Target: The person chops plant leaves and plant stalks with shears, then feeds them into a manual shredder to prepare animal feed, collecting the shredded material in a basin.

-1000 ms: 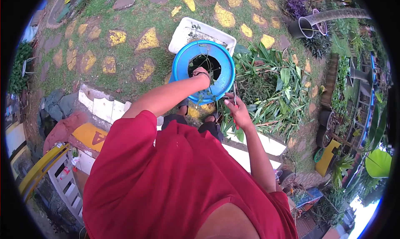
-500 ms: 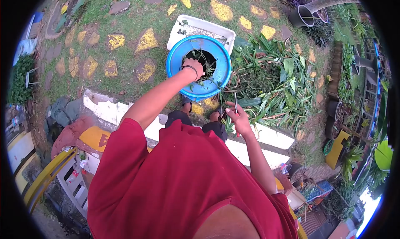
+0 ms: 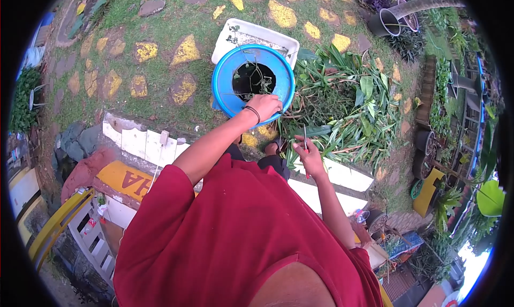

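Note:
A blue drum-like container (image 3: 221,84) with a round dark opening stands on the grass, thin leafy stems (image 3: 262,81) showing in its opening. My left hand (image 3: 265,104), a dark band at its wrist, is over the container's near right rim. Its fingers are curled together and pointing right; what they grip is too small to make out. Lower right, my right hand (image 3: 310,160) is closed around red-handled scissors (image 3: 305,131), the thin blade pointing away from me. Just beyond that hand lies a broad heap of cut green leaves and stems (image 3: 348,100).
Behind the container is a white rectangular tray (image 3: 289,40). Yellow-painted stepping stones (image 3: 186,51) dot the grass. A low white-topped ledge (image 3: 332,197) runs close to my feet. Potted plants (image 3: 384,23) stand at the far right, and a yellow railing (image 3: 59,226) is at lower left.
My left hand has come out of the container's opening and moved toward me and right, to the rim. The right hand stays nearly in place with the scissors.

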A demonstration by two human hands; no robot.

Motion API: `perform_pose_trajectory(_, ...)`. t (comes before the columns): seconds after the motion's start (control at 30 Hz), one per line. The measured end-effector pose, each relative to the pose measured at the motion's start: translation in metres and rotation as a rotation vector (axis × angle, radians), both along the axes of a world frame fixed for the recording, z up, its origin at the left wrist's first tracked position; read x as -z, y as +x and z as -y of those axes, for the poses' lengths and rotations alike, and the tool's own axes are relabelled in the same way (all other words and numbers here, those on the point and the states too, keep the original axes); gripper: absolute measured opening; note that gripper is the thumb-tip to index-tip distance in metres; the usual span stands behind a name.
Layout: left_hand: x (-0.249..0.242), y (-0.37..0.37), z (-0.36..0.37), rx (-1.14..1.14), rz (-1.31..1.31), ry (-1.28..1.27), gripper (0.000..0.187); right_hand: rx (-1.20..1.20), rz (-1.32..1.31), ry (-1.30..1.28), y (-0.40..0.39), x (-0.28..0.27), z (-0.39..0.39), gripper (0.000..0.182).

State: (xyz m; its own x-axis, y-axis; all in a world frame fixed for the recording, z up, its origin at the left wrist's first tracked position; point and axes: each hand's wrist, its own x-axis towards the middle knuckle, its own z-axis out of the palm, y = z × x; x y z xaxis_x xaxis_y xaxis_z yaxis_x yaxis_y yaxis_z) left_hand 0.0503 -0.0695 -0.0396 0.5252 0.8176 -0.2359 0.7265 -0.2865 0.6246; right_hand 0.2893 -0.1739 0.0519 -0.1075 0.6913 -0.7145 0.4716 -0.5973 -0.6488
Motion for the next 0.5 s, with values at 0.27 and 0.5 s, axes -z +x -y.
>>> perform_pose_trajectory(0.27,-0.011,-0.039,0.001,-0.177,0.199,0.025,0.015,-0.003,0.043,-0.030,0.016,0.017,0.027,0.047)
perform_pose_trajectory(0.5,0.016,0.012,0.013,0.206,-0.051,0.235,0.026,0.078,0.032,-0.013,0.024,0.022,0.038,0.048)
